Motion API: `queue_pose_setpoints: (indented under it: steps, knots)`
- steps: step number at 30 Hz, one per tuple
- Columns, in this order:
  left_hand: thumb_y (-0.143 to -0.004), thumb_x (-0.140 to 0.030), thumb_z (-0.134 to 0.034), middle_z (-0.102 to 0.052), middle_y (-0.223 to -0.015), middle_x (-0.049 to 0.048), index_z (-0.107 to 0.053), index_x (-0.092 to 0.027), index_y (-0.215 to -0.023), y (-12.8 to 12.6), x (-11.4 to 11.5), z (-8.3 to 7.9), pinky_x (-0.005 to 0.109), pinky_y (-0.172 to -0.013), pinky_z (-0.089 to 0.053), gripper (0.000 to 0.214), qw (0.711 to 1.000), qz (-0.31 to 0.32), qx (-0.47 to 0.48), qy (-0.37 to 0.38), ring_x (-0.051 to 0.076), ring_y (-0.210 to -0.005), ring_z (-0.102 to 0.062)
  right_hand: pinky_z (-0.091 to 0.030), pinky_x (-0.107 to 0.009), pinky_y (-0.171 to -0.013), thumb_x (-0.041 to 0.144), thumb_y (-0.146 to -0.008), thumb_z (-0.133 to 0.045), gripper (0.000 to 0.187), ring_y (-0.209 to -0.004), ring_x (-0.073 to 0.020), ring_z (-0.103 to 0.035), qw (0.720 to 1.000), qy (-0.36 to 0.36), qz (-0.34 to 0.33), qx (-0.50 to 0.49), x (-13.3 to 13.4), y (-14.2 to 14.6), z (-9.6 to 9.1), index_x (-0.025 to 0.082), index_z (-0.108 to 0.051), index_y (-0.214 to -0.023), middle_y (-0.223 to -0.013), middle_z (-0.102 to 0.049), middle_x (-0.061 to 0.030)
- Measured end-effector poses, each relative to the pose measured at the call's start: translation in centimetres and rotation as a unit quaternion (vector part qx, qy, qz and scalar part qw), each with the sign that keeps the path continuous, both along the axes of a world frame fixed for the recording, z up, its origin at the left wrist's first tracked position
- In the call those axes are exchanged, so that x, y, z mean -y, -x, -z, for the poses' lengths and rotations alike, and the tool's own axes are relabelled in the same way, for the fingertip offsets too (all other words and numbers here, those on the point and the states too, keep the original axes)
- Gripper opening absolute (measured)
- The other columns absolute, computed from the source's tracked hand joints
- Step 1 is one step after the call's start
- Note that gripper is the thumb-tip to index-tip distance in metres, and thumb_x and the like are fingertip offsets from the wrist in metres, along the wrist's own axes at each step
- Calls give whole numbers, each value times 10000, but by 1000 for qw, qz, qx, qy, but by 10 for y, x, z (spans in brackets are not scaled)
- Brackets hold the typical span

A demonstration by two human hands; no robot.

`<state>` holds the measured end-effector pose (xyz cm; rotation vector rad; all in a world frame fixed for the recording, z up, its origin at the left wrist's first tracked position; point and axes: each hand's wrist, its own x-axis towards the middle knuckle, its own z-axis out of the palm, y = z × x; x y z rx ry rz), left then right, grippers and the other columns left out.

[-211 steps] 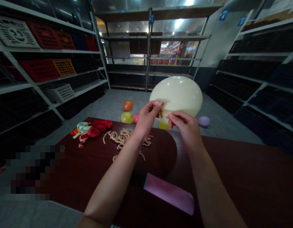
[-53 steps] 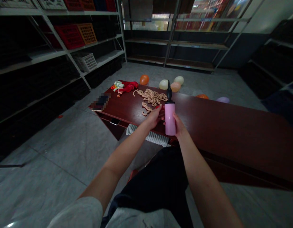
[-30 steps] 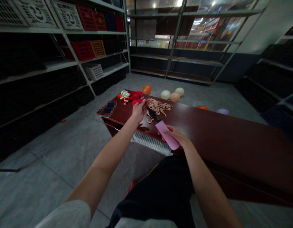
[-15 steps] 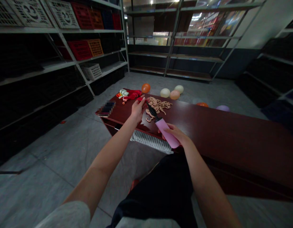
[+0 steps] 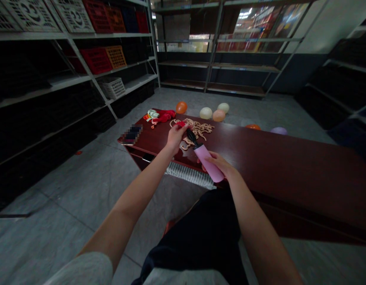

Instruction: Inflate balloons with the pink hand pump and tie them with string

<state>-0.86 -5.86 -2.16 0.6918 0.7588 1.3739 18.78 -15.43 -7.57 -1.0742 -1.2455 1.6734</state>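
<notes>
Right hand [image 5: 220,164] had its fingers wrapped round the pink balloon pump [image 5: 209,162], left hand [image 5: 174,136] pinched a red balloon [image 5: 181,124] over the bench [image 5: 274,154].

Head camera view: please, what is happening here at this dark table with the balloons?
A person sits at a dark wooden table. The right hand holds a pink hand pump, its black nozzle pointing toward the left hand, which pinches a small red uninflated balloon close to the nozzle tip. A heap of tan rubber bands and more flat balloons lie on the table. Several inflated balloons rest on the floor behind.
</notes>
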Motion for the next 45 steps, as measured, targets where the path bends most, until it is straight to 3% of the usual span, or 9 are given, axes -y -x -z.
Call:
queue_pose_setpoints:
  steps: [7,12,17,20,25,31,37,42,45]
  knots:
    - [-880,-164,-770,-807,-962,100,-746,-126,-1086,0,-3,11,337,-977,-563,210,999,11,-32,-32,197,-958,-764,-500,-246,-516,532,-767,-809,415,-585,-149,-656,1000,-5,-19,9,1,0,-5,220,-715,-1023,-713,-733,-6]
    - [-891,-217,-752,-806,-1050,116,-750,-139,-1114,6,-2,19,298,-888,-567,237,992,78,-89,-48,204,-963,-758,-502,-253,-506,536,-785,-793,418,-579,-154,-653,1000,-9,-17,10,0,-2,-2,233,-726,-1066,-719,-740,-9]
    - [-922,-233,-666,-783,-959,124,-740,-136,-1138,12,1,8,327,-840,-569,248,981,190,-8,38,234,-953,-754,-545,-265,-548,472,-793,-809,361,-624,-147,-681,1000,-3,-12,14,-3,2,0,246,-730,-1064,-906,-792,-38]
    - [-941,-362,-674,-659,-688,48,-728,-151,-1003,6,-1,2,316,-730,-570,226,970,212,68,102,191,-716,-704,-542,-251,-531,458,-807,-805,334,-625,-143,-682,999,0,-11,33,-2,6,-3,244,-735,-1054,-908,-793,-34]
    - [-966,-476,-667,-270,-452,-97,-663,-175,-857,-7,-8,2,214,-423,-356,320,967,171,77,170,76,-364,-308,-562,-263,-541,387,-774,-848,345,-659,-162,-707,997,0,5,78,0,13,-8,258,-736,-1074,-910,-797,-29]
    - [-983,-179,-577,-398,-524,-85,-617,-169,-873,-15,-9,-3,171,-366,-211,117,986,43,92,130,28,-348,-256,-545,-293,-591,265,-665,-925,463,-696,-179,-670,984,-92,55,140,-7,19,-4,278,-764,-1099,-893,-781,-16]
    - [-978,-123,-549,-441,-534,-74,-472,-186,-768,1,-29,-16,155,-351,-200,233,979,-75,121,147,16,-347,-270,-548,-397,-775,471,-700,-909,547,-871,-270,-709,895,-233,110,364,-5,2,0,301,-741,-1192,-1017,-784,-54]
    - [-1024,-219,-552,-476,-541,-55,-471,-178,-739,31,-49,-28,164,-348,-185,300,973,-99,159,133,22,-340,-276,-551,-400,-789,492,-865,-729,554,-1023,-305,-729,744,-322,115,574,-1,-10,0,288,-633,-1372,-1277,-742,-84]
    - [-1006,-393,-628,-430,-502,-63,-456,-189,-707,44,-60,-38,181,-345,-194,401,974,-119,163,104,37,-336,-273,-525,-366,-749,470,-922,-655,556,-1020,-292,-723,675,-360,132,630,-5,-10,6,242,-584,-1425,-1295,-733,-109]
